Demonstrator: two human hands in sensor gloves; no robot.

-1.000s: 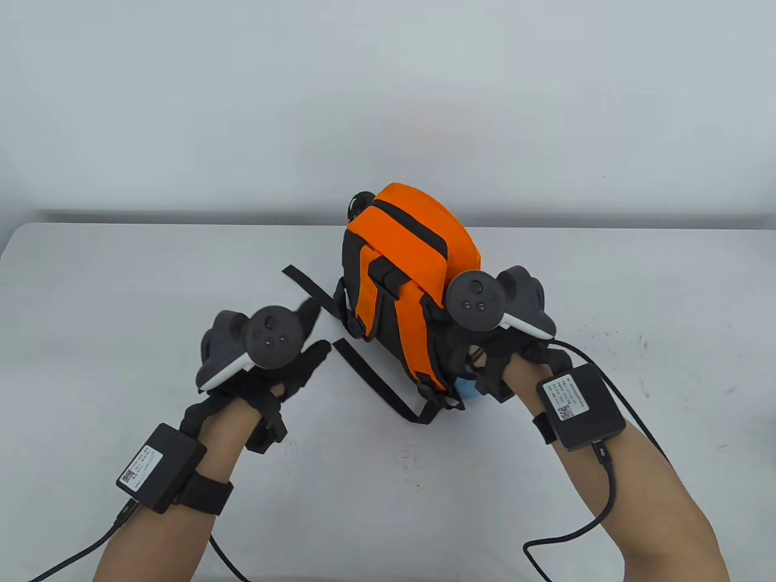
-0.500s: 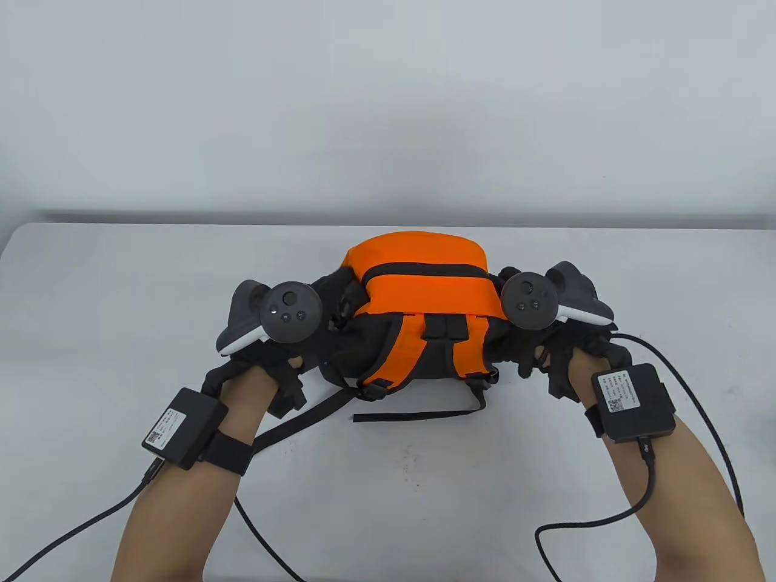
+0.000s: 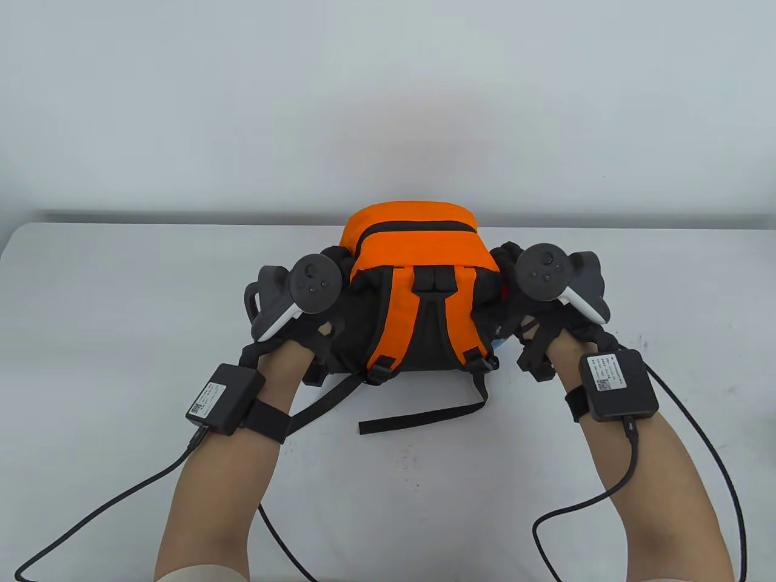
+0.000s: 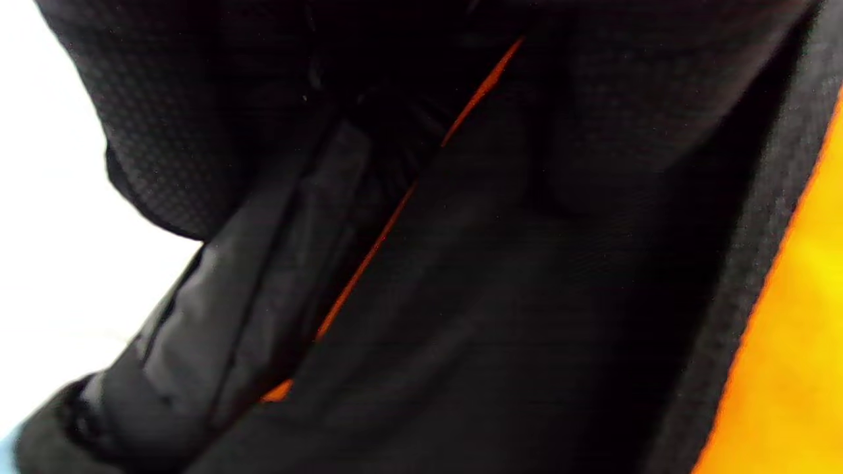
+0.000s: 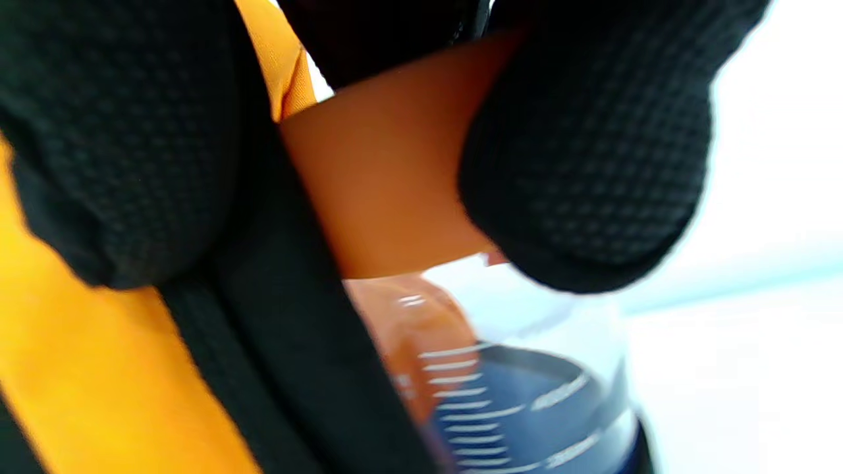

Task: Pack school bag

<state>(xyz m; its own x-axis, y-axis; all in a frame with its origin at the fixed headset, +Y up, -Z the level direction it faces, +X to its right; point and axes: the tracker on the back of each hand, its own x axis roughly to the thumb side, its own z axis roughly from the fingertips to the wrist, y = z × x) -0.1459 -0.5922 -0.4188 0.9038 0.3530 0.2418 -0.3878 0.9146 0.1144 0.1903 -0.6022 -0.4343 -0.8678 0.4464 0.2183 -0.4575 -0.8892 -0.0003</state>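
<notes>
On the white table (image 3: 121,315), the orange and black backpack (image 3: 412,248) is standing upright with its straps facing the camera. A clear bottle (image 5: 520,368) with printed measuring lines is sitting in its side pocket. Both hands are pressing against the bag's sides, the left hand (image 3: 297,303) and right hand (image 3: 545,297); whether their fingers are curling into the fabric, I cannot tell.

White labels on black wrist boxes, left (image 3: 223,398) and right (image 3: 618,385): QR code plus small printed lines, too small to read. Clear bottle (image 5: 527,388) in right wrist view: white graduation marks with numerals beside them, blurred, unreadable. No brand or text seen on orange backpack (image 3: 413,254).
</notes>
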